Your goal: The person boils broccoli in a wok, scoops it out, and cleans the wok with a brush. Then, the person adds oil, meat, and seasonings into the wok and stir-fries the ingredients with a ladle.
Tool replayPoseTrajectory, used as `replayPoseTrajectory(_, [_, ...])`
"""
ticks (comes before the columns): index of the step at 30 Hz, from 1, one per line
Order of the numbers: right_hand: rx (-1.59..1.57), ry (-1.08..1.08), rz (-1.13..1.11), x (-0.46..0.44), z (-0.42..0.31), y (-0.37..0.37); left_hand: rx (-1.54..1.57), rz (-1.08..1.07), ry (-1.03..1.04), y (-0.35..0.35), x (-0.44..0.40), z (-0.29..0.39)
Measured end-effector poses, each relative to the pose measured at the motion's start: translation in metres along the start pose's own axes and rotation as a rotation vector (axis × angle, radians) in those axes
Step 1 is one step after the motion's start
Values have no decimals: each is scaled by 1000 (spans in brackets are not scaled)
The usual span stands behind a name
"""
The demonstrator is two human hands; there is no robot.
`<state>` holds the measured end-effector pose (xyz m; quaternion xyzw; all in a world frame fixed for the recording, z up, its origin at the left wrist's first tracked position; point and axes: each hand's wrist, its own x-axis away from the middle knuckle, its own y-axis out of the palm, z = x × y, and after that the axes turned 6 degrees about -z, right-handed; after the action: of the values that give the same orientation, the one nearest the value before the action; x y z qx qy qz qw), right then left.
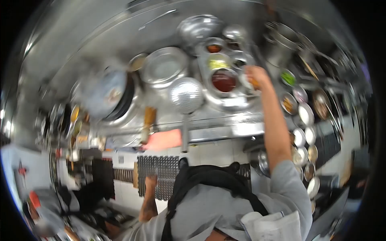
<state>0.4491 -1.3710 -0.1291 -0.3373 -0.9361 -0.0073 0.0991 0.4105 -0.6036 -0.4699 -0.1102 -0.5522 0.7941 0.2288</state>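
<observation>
My right hand reaches over a small metal container at the right of a tray of seasonings. Something orange shows by the fingers, which are blurred and partly hidden, so I cannot tell what they grip. Beside it in the tray are a dark red sauce, a pale green chopped ingredient and an orange-red paste. My left hand hangs low above the black rubber mat, away from the counter. Its fingers are turned down and unclear.
A steaming wok sits on the left burner. Between it and the tray are a round metal pan, a perforated ladle, a brush and an orange cloth. Several bowls line the right. Another person stands lower left.
</observation>
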Motion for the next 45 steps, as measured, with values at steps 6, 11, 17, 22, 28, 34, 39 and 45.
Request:
replayPoseTrajectory(6, [30,-19,-294,92,-23,155,207,-259,-305,-81,-116,-97])
replayPoseTrajectory(11, [637,-261,-406,137,8,351,854,57,-751,-87,-191,-166])
replayPoseTrajectory(17, [934,-364,-489,143,23,528,723,-201,-768,-76,-195,-203])
replayPoseTrajectory(22, [714,-172,-673,136,39,569,421,-105,-585,-37,-179,-213])
replayPoseTrajectory(28, [87,180,-801,127,64,561,233,-61,-663,-24,-159,-185])
replayPoseTrajectory(34, [-866,408,-885,145,13,389,256,-122,-730,-66,-160,-166])
replayPoseTrajectory(39, [-178,58,-171,147,-4,227,290,117,-548,-16,-165,-202])
replayPoseTrajectory(45, [821,103,216,117,-49,70,215,411,-239,-20,-168,-210])
